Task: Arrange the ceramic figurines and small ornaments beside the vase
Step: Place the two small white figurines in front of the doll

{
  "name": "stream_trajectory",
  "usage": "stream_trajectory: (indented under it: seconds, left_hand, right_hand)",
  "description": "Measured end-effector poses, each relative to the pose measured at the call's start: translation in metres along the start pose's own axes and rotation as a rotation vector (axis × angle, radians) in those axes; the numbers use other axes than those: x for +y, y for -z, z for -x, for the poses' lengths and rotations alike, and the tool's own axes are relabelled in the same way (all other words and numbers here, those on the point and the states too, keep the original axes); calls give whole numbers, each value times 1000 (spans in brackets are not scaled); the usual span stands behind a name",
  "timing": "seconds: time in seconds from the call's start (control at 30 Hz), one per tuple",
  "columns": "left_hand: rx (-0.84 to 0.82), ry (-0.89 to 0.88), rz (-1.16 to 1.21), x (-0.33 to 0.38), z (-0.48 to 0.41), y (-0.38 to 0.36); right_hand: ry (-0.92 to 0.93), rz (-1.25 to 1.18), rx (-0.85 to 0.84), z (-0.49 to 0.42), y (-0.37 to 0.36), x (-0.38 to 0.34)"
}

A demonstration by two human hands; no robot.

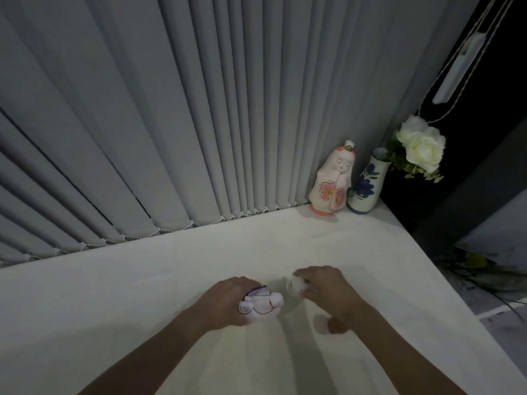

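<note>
Left hand [225, 302] clasps glossy rabbit figurine [261, 306]; right hand [328, 289] clasps small white ornament [295, 286].

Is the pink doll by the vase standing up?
Upright: the doll stands on its base, head topmost, left of the vase.

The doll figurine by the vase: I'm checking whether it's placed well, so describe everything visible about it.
The doll figurine looks like glazed ceramic, off-white with a pink base, pink hair trim, a small topknot and pink blossoms painted on its robe. It stands upright at the table's far edge, against the grey vertical blinds, directly left of the blue-flowered vase, close or barely touching. Neither hand touches it.
</note>
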State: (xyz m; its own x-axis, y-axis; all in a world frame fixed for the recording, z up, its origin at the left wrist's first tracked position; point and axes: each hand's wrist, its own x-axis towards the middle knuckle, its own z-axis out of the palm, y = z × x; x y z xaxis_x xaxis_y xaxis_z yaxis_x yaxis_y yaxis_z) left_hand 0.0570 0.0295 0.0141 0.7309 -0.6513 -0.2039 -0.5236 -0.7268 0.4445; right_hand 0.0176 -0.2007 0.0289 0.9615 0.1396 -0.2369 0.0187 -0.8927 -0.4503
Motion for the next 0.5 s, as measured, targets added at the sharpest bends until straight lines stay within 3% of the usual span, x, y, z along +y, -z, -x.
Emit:
stream_trajectory:
  seconds: [0.17, 0.5]
  left_hand:
    - [-106, -87, 16, -7, -78, 48]
    - [-228, -213, -102, 0, -223, 77]
  right_hand:
    - [-127, -53, 150, -37, 33, 27]
    - [-271, 29, 136, -97, 46, 80]
